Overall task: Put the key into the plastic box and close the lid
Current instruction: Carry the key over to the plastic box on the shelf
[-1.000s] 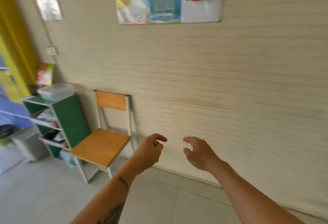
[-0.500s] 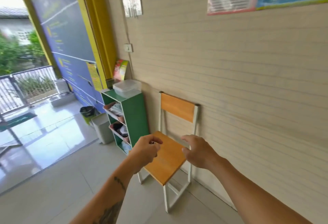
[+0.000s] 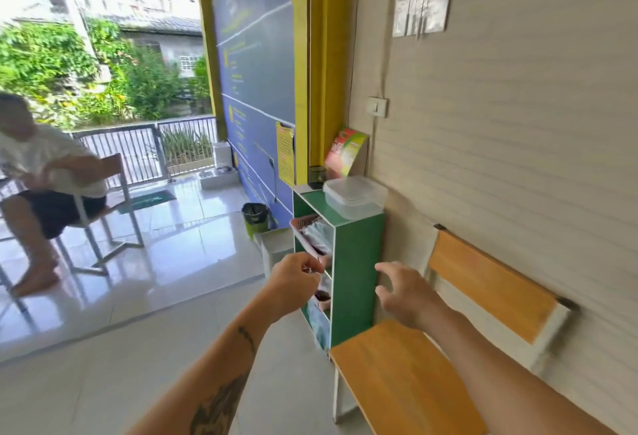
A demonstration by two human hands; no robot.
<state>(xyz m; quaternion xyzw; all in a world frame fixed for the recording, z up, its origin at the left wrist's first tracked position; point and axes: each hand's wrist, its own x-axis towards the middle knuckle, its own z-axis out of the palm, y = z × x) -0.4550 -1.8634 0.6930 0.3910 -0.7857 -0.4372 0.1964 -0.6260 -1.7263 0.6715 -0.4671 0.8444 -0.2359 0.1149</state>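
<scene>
A clear plastic box [image 3: 355,197] with its lid on stands on top of a green shelf unit [image 3: 355,262] against the wall. My left hand [image 3: 296,279] is held out in front of the shelf's open side, below the box. Its fingers are pinched on a small thin thing that looks like the key [image 3: 317,266], mostly hidden by them. My right hand [image 3: 404,293] hovers in front of the shelf's green side panel, fingers spread and holding nothing. Both hands are well short of the box.
A chair [image 3: 407,376] with an orange wooden seat stands right of the shelf, against the beige wall. A green-and-black bin [image 3: 255,218] and a white bin [image 3: 276,245] sit left of the shelf. A person [image 3: 45,176] sits on a chair at far left.
The view has swung left and moved closer. The shelf and box now sit larger and nearer the centre. Both hands keep the same pose, now in front of the shelf instead of the chair.
</scene>
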